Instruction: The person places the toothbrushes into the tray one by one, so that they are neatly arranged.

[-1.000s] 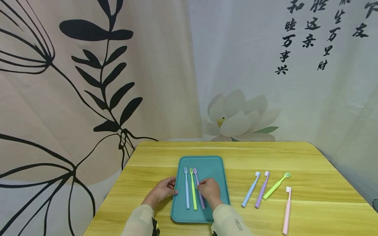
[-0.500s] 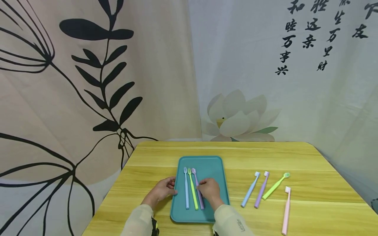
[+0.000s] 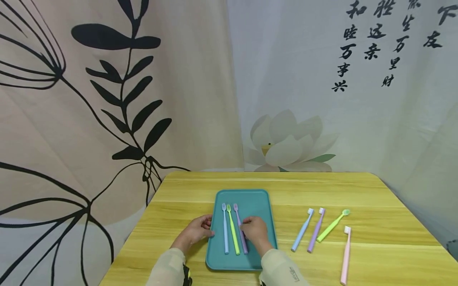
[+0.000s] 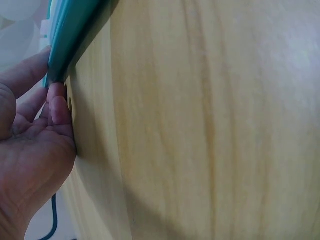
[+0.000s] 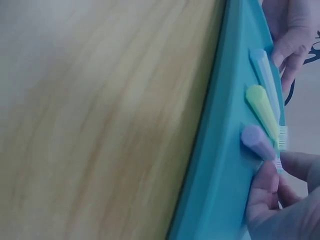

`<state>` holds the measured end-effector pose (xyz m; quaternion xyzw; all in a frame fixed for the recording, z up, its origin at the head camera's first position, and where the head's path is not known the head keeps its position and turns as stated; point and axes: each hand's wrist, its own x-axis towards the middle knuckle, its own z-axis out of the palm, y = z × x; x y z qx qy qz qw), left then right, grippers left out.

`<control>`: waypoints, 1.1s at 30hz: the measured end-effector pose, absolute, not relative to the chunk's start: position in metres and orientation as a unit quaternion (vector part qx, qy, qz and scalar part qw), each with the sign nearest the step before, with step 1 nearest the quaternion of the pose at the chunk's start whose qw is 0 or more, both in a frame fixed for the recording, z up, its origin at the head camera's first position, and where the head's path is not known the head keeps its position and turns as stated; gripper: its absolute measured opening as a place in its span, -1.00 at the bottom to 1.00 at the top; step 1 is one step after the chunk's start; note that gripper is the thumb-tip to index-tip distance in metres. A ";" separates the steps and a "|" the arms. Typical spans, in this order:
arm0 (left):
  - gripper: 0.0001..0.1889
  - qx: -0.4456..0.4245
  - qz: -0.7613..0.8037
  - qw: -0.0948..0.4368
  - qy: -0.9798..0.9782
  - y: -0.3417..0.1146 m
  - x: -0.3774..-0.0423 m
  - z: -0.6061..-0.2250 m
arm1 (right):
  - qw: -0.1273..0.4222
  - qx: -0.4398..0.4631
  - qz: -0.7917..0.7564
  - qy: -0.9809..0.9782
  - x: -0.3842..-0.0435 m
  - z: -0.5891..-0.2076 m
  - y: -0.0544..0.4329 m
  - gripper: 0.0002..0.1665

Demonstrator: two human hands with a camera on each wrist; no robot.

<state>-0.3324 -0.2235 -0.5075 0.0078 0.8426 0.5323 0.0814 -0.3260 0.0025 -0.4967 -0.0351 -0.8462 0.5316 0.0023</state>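
Observation:
On the teal tray (image 3: 257, 202) lie three toothbrushes, heads toward the far side: a blue toothbrush (image 3: 226, 234) at left, a green toothbrush (image 3: 233, 234) in the middle, slightly slanted, and a purple toothbrush (image 3: 241, 234) at right. My right hand (image 3: 255, 232) pinches the purple handle with thumb and fingertips; the right wrist view shows the purple handle (image 5: 257, 140) at those fingertips. At the tray's left rim, my left hand (image 3: 196, 230) grips the edge. In the left wrist view its thumb (image 4: 30, 72) lies against the tray side (image 4: 70, 35), with the fingers curled below.
Right of the tray on the wooden table (image 3: 307, 190) lie a second blue toothbrush (image 3: 301, 232), a second purple toothbrush (image 3: 315, 232), a second green toothbrush (image 3: 330, 228) and a pink toothbrush (image 3: 345, 258). A printed curtain (image 3: 200, 99) hangs behind the table.
The green toothbrush has become more slanted, its head shifting left. The purple toothbrush moved slightly left, then back right, with my right hand at it. My left hand stayed at the rim.

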 end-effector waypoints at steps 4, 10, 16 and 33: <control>-0.32 0.010 0.531 0.083 0.843 -0.224 -0.333 -0.509 | -0.004 -0.037 0.533 -0.845 -0.332 -0.497 0.009 -0.76; -0.31 0.001 0.527 0.081 0.846 -0.225 -0.330 -0.511 | 0.002 -0.038 0.536 -0.843 -0.341 -0.482 0.031 -0.68; -0.32 -0.002 0.525 0.083 0.847 -0.223 -0.329 -0.510 | 0.008 -0.053 0.552 -0.832 -0.350 -0.464 0.071 -0.60; -0.33 0.006 0.534 0.074 0.842 -0.225 -0.334 -0.509 | 0.027 -0.104 0.542 -0.833 -0.354 -0.446 0.181 -0.42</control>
